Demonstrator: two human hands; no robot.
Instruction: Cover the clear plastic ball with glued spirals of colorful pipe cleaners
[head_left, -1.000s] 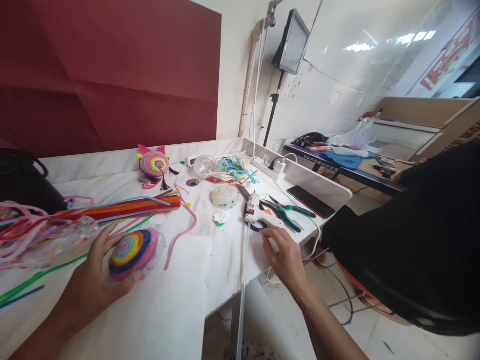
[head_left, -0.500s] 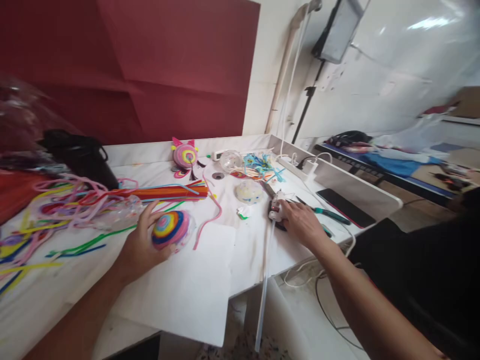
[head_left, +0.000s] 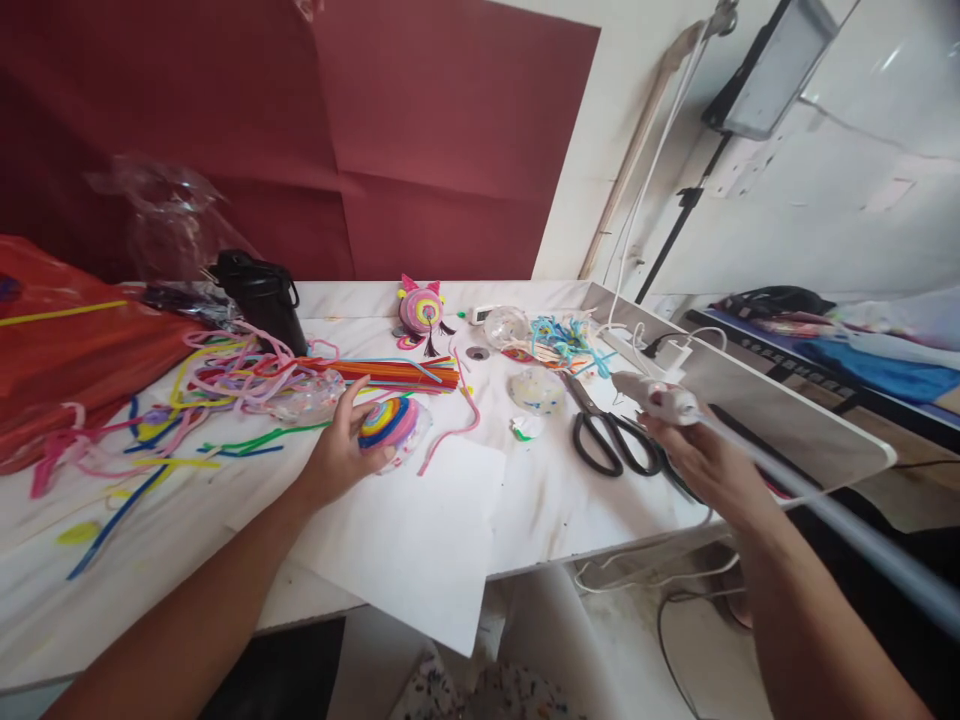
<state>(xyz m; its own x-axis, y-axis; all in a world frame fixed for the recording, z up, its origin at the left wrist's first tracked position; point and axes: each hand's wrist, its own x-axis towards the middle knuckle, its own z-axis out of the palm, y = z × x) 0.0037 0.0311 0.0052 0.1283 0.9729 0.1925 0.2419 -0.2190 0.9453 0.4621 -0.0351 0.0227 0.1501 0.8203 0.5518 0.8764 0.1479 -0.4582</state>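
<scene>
My left hand (head_left: 341, 445) is closed around a clear plastic ball (head_left: 395, 432) partly covered with coiled bands of pink, blue, orange and yellow pipe cleaner. It holds the ball above a white sheet of paper (head_left: 405, 540). On the right, my right hand (head_left: 701, 450) grips a white glue gun (head_left: 660, 398), raised over the table, with a long translucent glue stick (head_left: 817, 490) sticking out of its back. Black-handled scissors (head_left: 600, 440) lie on the table just left of that hand. A pink decorated ball with ears (head_left: 421, 308) stands near the back wall.
Loose pipe cleaners (head_left: 247, 375) and an orange-red bundle (head_left: 382, 374) spread over the left side. A black bottle (head_left: 262, 300) and a red bag (head_left: 75, 340) stand behind. Clear half-spheres (head_left: 536, 390) and blue scraps (head_left: 566, 340) lie mid-table. A cable runs along the right edge.
My right hand has lifted the glue gun off the table, swinging the glue stick out to the right and uncovering the scissors. My left hand still holds the ball. The view has shifted left.
</scene>
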